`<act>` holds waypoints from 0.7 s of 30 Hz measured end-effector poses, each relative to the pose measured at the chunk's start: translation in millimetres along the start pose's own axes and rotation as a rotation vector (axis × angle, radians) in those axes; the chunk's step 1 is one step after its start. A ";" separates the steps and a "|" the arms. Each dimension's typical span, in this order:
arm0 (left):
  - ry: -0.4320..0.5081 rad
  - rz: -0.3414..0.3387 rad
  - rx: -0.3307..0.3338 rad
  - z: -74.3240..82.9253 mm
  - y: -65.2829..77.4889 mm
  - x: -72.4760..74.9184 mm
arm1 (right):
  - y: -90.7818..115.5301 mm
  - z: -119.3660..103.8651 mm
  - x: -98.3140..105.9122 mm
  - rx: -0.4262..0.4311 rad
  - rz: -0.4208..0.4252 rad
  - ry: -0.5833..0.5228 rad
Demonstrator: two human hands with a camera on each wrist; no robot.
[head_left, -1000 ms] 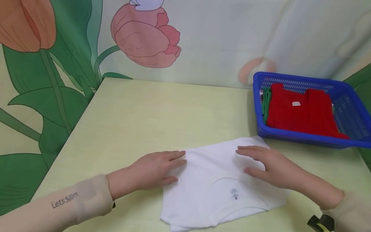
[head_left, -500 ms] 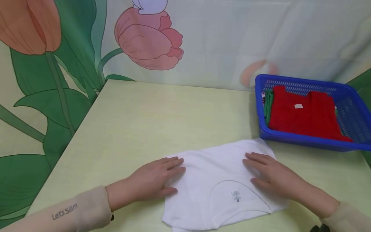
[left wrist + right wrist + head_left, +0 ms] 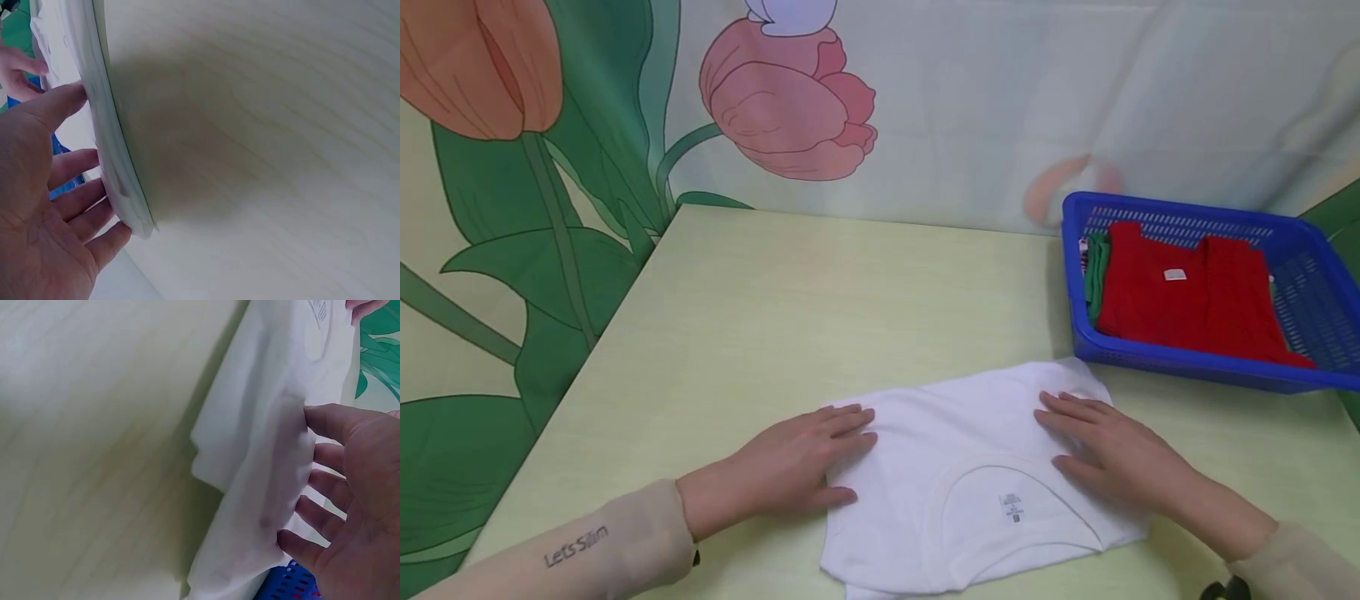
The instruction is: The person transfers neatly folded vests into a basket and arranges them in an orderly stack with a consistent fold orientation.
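A folded white T-shirt point(image 3: 910, 475) lies on the table, its round neckline and printed label toward the near side. My left hand point(image 3: 793, 458) rests on its left edge with fingers spread and fairly straight. On the right side of the shirt, my right hand point(image 3: 1116, 450) touches the cloth, fingers extended and apart. In the left wrist view the fingertips point(image 3: 109, 240) lie along the layered folded edge. The right wrist view has the fingertips point(image 3: 290, 540) against the white cloth, whose side edge is uneven.
A blue plastic basket point(image 3: 1187, 367) stands at the back right, close to the shirt's far corner. Inside it lie a folded red garment point(image 3: 1172, 300) and a green one point(image 3: 1097, 271). A flower-printed backdrop point(image 3: 955, 108) hangs behind the pale table point(image 3: 820, 308).
Both hands have lowered onto the shirt. The right hand came down from just above the cloth and shifted slightly right. Over the last half second almost nothing has moved.
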State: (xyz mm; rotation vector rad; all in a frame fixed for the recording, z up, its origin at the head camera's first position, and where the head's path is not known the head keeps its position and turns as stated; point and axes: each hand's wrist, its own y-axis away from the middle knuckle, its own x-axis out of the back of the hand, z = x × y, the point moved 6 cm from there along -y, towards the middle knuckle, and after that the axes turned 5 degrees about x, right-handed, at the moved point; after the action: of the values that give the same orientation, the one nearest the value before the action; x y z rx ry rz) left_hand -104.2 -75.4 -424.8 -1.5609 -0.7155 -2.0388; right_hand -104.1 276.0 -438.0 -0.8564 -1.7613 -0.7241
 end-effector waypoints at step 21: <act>0.102 -0.121 0.059 -61.0 -4.7 11.4 | -20.3 -23.0 -7.4 -0.009 0.020 0.059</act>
State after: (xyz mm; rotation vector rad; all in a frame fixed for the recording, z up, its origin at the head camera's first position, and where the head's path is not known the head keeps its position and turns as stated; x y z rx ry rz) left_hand -154.0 -112.4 -427.5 -1.4007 -0.8413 -2.1467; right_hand -106.9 244.6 -439.4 -0.8494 -1.6961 -0.7372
